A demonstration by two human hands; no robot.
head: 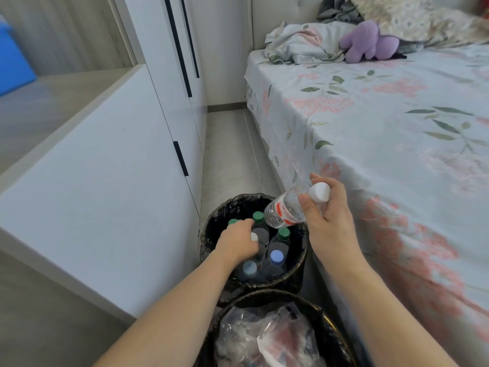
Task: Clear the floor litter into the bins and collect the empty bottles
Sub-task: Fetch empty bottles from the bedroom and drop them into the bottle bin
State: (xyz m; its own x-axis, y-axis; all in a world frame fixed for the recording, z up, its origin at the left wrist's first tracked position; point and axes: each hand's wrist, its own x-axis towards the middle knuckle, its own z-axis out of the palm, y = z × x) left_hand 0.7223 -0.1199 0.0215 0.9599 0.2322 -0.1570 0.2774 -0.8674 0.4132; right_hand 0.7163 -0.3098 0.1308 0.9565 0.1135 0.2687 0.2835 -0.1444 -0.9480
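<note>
A person leans over a black-lined bin (300, 256) standing on the floor beside a floral bed (383, 123). The right hand (328, 221) grips a clear white-capped bottle (287, 207) by its neck, tilted above the bin's rim. The left hand (239, 241) reaches inside the bin, fingers curled around a white-capped bottle (254, 237) among upright capped bottles. Just nearer than this bin, a second bin (332, 324) holds crumpled plastic litter (264, 337)

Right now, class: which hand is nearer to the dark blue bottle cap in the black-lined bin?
Left. The left hand reaches into the black-lined bin just above-left of the dark blue bottle cap; the right hand holds a clear plastic bottle above the rim.
</note>
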